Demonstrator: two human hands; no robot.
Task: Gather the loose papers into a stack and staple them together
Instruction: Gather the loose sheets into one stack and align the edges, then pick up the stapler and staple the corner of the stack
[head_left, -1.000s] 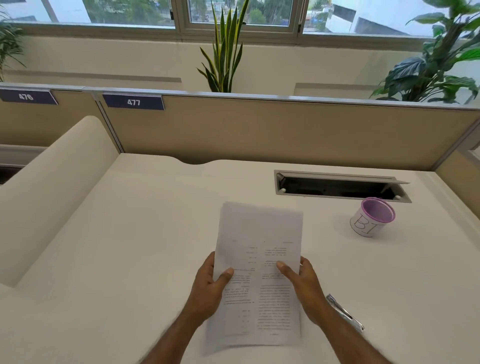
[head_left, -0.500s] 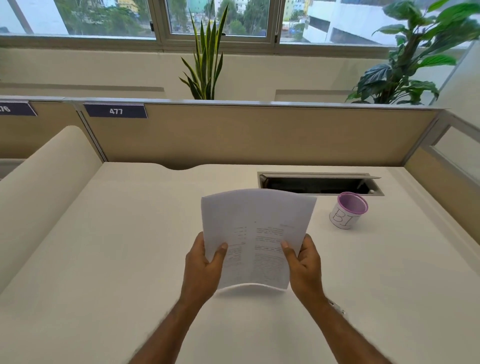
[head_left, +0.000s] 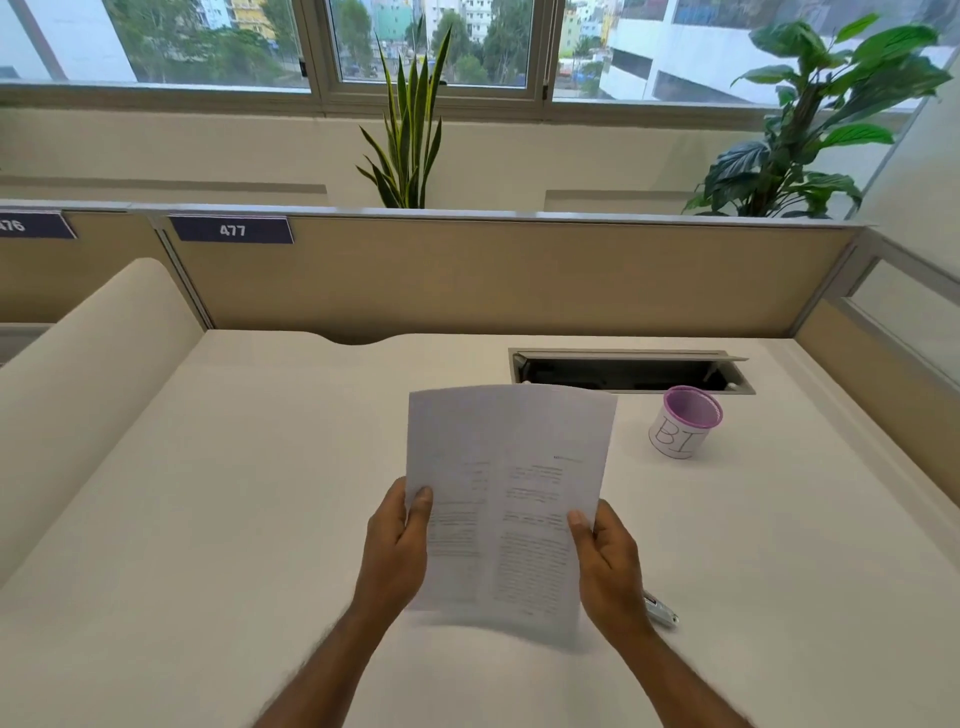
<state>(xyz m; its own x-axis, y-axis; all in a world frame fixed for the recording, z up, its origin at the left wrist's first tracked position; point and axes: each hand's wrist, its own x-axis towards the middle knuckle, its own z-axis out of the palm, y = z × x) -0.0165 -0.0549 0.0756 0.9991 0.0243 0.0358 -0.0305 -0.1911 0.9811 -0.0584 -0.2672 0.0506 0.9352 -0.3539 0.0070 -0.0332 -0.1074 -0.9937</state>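
A stack of white printed papers (head_left: 506, 483) is held upright above the white desk (head_left: 208, 519), its lower edge near the desk surface. My left hand (head_left: 397, 545) grips the stack's left edge with the thumb on the front. My right hand (head_left: 605, 564) grips the right edge the same way. A silver stapler (head_left: 661, 609) lies on the desk just right of my right wrist, mostly hidden behind it.
A purple-rimmed cup with a white label (head_left: 683, 428) stands at the right. Behind it is an open cable tray slot (head_left: 628, 370) in the desk. A tan partition (head_left: 493, 275) closes the back, with plants and windows beyond.
Both hands lifted the papers from lying flat to upright, then lowered them a little toward the desk. The camera view tilted up and shifted.
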